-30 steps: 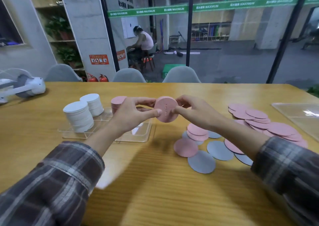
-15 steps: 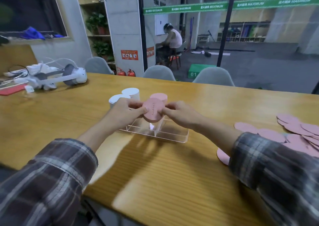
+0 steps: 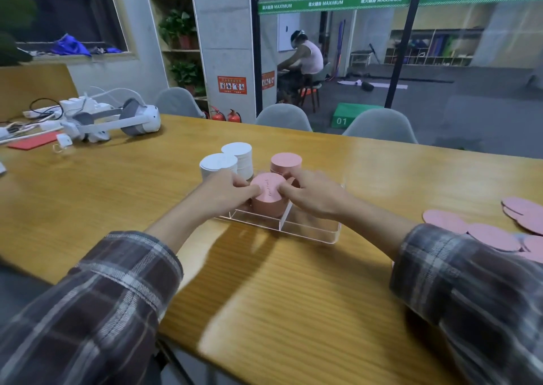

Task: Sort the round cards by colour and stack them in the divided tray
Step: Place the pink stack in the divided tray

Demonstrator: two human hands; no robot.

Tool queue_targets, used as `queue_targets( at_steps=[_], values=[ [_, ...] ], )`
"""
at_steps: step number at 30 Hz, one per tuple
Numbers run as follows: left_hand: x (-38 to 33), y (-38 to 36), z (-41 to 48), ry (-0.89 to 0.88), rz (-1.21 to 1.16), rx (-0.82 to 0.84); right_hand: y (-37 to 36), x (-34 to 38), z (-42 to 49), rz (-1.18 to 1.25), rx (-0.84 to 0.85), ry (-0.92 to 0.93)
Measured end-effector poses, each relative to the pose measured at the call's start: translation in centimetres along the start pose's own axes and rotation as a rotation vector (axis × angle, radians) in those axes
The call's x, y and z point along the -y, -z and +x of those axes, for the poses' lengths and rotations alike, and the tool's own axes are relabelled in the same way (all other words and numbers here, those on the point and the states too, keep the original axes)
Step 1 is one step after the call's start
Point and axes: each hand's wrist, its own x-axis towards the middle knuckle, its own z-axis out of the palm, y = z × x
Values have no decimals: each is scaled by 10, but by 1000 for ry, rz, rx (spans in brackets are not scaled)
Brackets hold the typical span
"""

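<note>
A pink card stack (image 3: 269, 198) is gripped between the left hand (image 3: 227, 192) and right hand (image 3: 311, 192), inside the clear divided tray (image 3: 308, 230).

Meeting area of an office, set beside a fitness hall. A long wooden surface (image 3: 293, 282) is lined on its far side by grey shell chairs (image 3: 283, 117). A white headset (image 3: 138, 118) and a power strip (image 3: 73, 104) with cables lie at the far left. Behind these, a concrete pillar (image 3: 223, 32) carries an orange safety notice (image 3: 231, 84), with fire extinguishers (image 3: 217, 114) at its foot and potted plants (image 3: 177, 27) on shelves to its left. Beyond the glass wall (image 3: 470, 91), at far right, are a green banner (image 3: 332, 2) reading MAXIMUM, a green box (image 3: 349, 116) marked 01, open storage shelving (image 3: 432, 47) and a seated person (image 3: 305, 58).
</note>
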Motion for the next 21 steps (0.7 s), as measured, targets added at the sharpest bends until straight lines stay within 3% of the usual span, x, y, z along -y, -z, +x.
queue_targets(
  at_steps=[6,13,21],
  values=[
    [-4,-11,0,-44,-83,-130,-5,1,2,-144,-35,6],
    [-23,-11,-7,-311,163,-429,2,-12,-12,-139,-118,22],
    [-80,-52,-8,-568,194,-249,42,-53,-70,-185,-131,-18]
  ],
)
